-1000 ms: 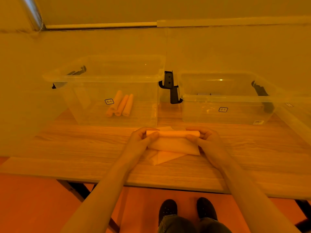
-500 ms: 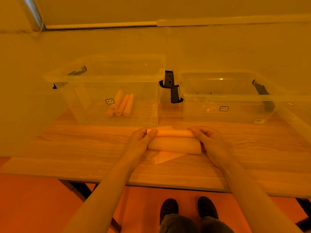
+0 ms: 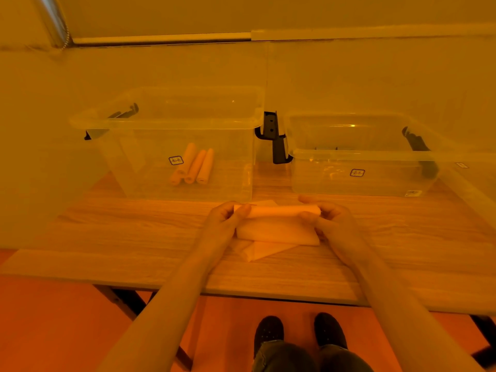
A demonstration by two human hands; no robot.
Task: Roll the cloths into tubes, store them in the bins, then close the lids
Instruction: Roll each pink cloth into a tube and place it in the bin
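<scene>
Rolling is in progress on the cloth [image 3: 277,232] at the near centre of the table [image 3: 134,237]. The left hand [image 3: 224,218] and right hand [image 3: 331,220] each pinch one end of the rolled portion, fingers curled round it. Compared with half a second ago, the tube is thinner and tighter again and more flat cloth lies exposed on its near side, so the roll is being reset, not finished. Three finished rolls [image 3: 194,165] lie in the left bin [image 3: 166,124]; the right bin [image 3: 359,157] appears to hold none. Both bins are unlidded.
</scene>
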